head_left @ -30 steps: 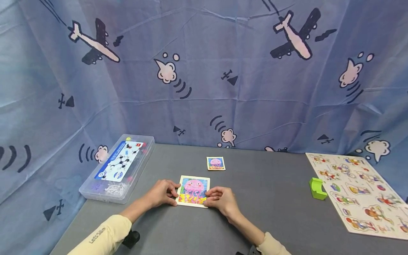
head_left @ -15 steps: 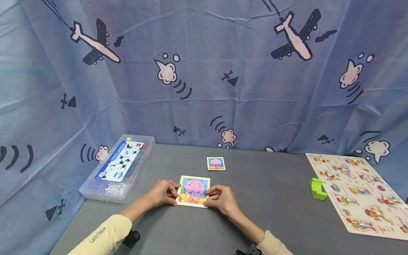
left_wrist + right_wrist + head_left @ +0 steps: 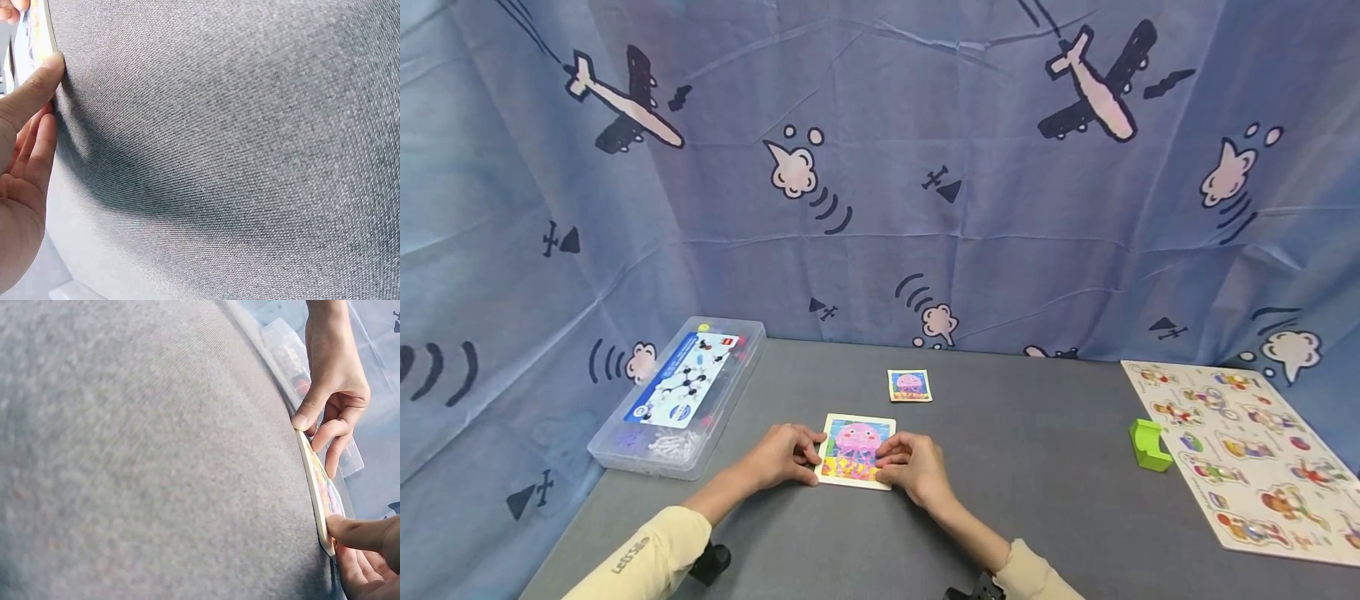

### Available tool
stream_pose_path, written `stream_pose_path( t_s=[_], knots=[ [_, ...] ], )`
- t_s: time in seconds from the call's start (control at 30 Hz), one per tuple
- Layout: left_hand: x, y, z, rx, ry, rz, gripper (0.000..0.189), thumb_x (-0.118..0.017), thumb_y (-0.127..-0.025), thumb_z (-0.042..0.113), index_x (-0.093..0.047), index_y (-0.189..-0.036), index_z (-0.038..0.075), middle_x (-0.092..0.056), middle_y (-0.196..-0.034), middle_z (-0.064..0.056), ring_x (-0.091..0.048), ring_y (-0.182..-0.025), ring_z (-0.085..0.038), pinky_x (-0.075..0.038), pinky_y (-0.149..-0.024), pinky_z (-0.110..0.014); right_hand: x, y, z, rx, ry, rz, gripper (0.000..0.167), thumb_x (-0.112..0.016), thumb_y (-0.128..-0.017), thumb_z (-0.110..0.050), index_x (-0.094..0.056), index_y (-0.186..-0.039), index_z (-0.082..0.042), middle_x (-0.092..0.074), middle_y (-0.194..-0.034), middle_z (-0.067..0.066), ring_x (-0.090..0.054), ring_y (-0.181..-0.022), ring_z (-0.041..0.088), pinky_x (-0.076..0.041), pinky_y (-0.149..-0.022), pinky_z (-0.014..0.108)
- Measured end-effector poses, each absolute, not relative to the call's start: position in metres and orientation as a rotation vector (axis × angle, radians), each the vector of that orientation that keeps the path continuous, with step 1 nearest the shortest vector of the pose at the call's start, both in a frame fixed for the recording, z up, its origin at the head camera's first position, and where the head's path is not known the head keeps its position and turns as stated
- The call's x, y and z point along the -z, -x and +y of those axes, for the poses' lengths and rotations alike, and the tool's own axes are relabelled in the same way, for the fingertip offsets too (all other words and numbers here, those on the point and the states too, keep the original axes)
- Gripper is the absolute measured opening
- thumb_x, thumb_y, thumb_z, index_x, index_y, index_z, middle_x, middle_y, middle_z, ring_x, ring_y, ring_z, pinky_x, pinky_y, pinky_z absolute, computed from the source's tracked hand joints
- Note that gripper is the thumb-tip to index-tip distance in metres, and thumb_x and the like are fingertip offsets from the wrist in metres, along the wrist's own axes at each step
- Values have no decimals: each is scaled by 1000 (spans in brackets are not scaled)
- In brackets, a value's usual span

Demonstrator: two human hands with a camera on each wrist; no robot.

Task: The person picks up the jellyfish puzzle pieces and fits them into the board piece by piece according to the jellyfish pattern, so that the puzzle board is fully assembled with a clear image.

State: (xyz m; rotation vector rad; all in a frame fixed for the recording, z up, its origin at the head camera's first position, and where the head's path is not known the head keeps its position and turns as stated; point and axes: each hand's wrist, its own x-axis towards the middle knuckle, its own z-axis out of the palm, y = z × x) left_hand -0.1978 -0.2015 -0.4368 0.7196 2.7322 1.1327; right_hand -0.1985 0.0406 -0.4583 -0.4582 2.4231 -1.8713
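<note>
A square jigsaw puzzle (image 3: 856, 450) with a pink jellyfish picture and a pale frame lies flat on the grey table. My left hand (image 3: 784, 455) holds its left edge, thumb near the lower corner; the left wrist view shows the thumb (image 3: 53, 65) touching the frame's edge. Over the puzzle's right side is my right hand (image 3: 917, 468), fingers bent and covering part of the picture. From the right wrist, its thumb (image 3: 350, 531) rests on the puzzle near the edge, with the other fingers beside it; their contact is partly hidden. A small jellyfish card (image 3: 909, 385) lies behind the puzzle.
To the left stands a clear plastic case (image 3: 677, 396) with a molecule label and small parts inside. A green block (image 3: 1149, 445) sits at the right against a large pale board (image 3: 1243, 458) of printed figures. Patterned blue cloth (image 3: 865, 167) hangs behind the table (image 3: 1022, 442).
My right hand has shifted left, from the puzzle's right edge to over its right part, and the fingers cover more of the picture. The left hand and puzzle look unmoved.
</note>
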Motion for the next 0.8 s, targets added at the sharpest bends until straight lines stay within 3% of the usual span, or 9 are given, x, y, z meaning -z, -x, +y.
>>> stream_pose_path(
  t_s=[0.23,0.4,0.57,0.67,0.8],
  knots=[
    [433,198,-202,-1123,-763,2744,19,-85,-65,1,-69,-75,-1,-63,-114,-26,-61,-104,-38,-54,-69,-23,461,200,41,1893,481,2399,25,-77,-64,18,-65,-86,11,-69,-77,20,-70,-71,29,-55,-59,23],
    [436,193,-202,-1054,-767,2771,16,-83,-69,2,-69,-77,1,-61,-119,-25,-60,-108,-37,-54,-69,-22,463,198,47,2018,496,2248,27,-73,-71,17,-63,-95,15,-67,-90,28,-68,-84,37,-55,-68,25],
    [438,186,-204,-1007,-780,2825,14,-81,-72,2,-71,-82,2,-61,-120,-23,-60,-110,-38,-54,-71,-25,460,200,65,2068,406,2263,22,-68,-82,9,-62,-103,12,-65,-101,27,-67,-89,26,-54,-73,23],
    [442,182,-207,-1019,-773,2832,16,-79,-75,3,-70,-88,1,-61,-121,-23,-60,-110,-37,-54,-76,-28,457,204,81,2072,312,2336,18,-64,-86,7,-63,-104,10,-65,-103,25,-66,-86,23,-55,-72,26],
    [448,173,-211,-1008,-778,2887,25,-74,-82,8,-67,-104,-1,-55,-130,-25,-56,-117,-38,-51,-86,-38,453,209,111,1932,317,2643,20,-60,-92,1,-63,-111,6,-65,-109,23,-67,-91,29,-55,-74,34]
  ],
)
